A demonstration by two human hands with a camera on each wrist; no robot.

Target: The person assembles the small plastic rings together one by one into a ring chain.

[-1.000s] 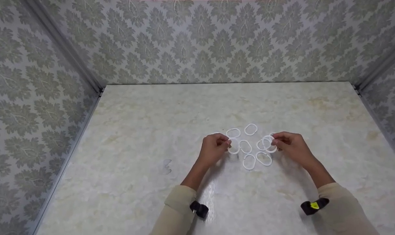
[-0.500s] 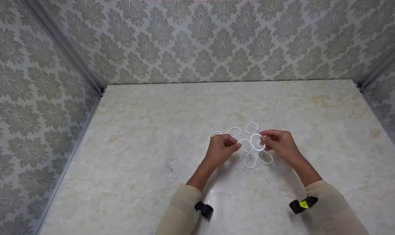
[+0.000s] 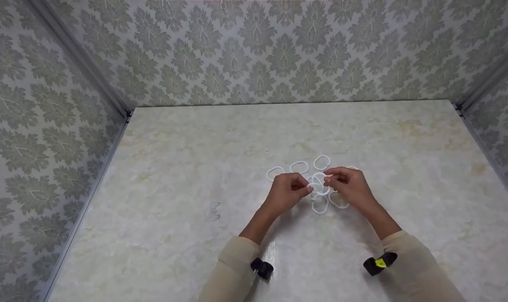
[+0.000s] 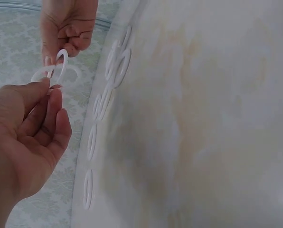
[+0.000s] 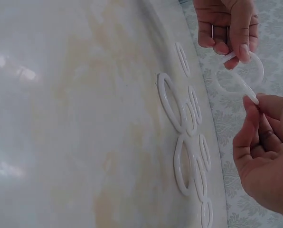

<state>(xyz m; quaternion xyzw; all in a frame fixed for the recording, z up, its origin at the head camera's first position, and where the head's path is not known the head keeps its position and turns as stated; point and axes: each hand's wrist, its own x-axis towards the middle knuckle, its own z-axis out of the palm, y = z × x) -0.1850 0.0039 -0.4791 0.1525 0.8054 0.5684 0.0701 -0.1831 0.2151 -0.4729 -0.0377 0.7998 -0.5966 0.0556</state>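
My left hand [image 3: 287, 191] pinches a white oval plastic ring [image 5: 262, 75] between thumb and fingertips. Opposite it, my right hand [image 3: 348, 184] pinches a second white ring [image 5: 246, 88] the same way. Both rings are held up over the table, and they cross each other in the head and wrist views; I cannot tell whether they are linked. Several more white rings lie flat on the table beneath and around the hands, such as a ring [image 3: 320, 205] below the fingertips and a ring [image 3: 322, 162] beyond them. Some are partly hidden by the hands.
A pale marbled table [image 3: 186, 147] spreads around the rings. Left of the left hand lies a small clear piece [image 3: 214, 212] with a jagged edge. Patterned wall panels [image 3: 258, 54] stand behind and at both sides. A black device [image 3: 262, 268] sits on the left sleeve.
My right hand has moved left with its ring, and my left hand has moved slightly right. The two held rings, apart at first, now overlap in the head view.
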